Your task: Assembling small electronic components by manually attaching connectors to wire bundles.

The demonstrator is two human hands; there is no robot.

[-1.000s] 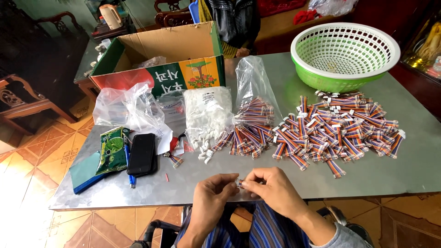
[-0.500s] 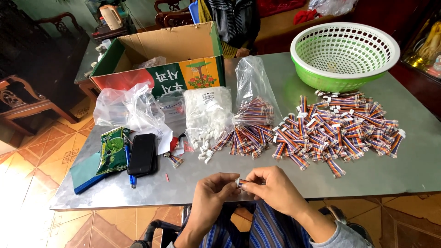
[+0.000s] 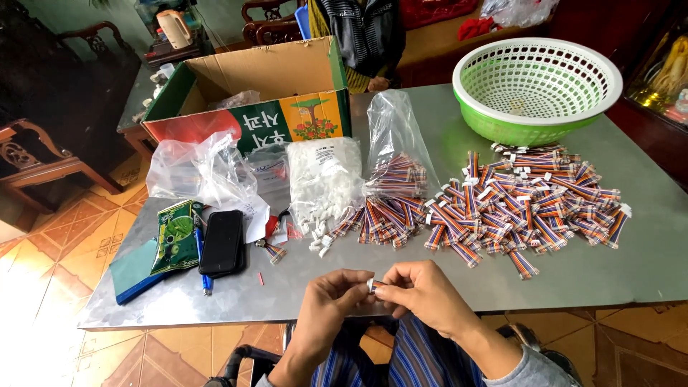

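1. Hands are meeting at the table's 6 o'clock edge: the left hand (image 3: 331, 304) and the right hand (image 3: 423, 297) are both pinching one small wire piece (image 3: 374, 286) between thumb and fingertips, so both are narrowly closed on it. Only its white plug end is showing between the fingers; whether it is being pressed on or pulled off I cannot tell.

2. Directly at 12 o'clock from the hands, a clear bag of striped wire bundles (image 3: 395, 168) is standing open-mouthed downward, with loose striped wires (image 3: 383, 222) spilling from it onto the metal table (image 3: 616, 276).

3. Toward 1 to 2 o'clock, a large heap of wire pieces with white plugs (image 3: 534, 204) is lying spread out. Judging by the plugs already on them, these are looking like finished pieces, and the heap is sizeable.

4. At 11 o'clock, a bag of white connectors (image 3: 322, 179) is lying open with a few connectors scattered just below it. Both this bag and the wire bag are looking well stocked, so plenty seems left to work through.

5. Far at 2 o'clock, a green and white basket (image 3: 537, 82) is sitting with nothing visible inside it.

6. Around 9 to 10 o'clock, a black phone (image 3: 222, 242), a blue pen (image 3: 201, 259), a green packet (image 3: 176, 236) and crumpled clear bags (image 3: 201, 172) are lying well apart from the hands; an open cardboard box (image 3: 265, 93) is standing behind them.
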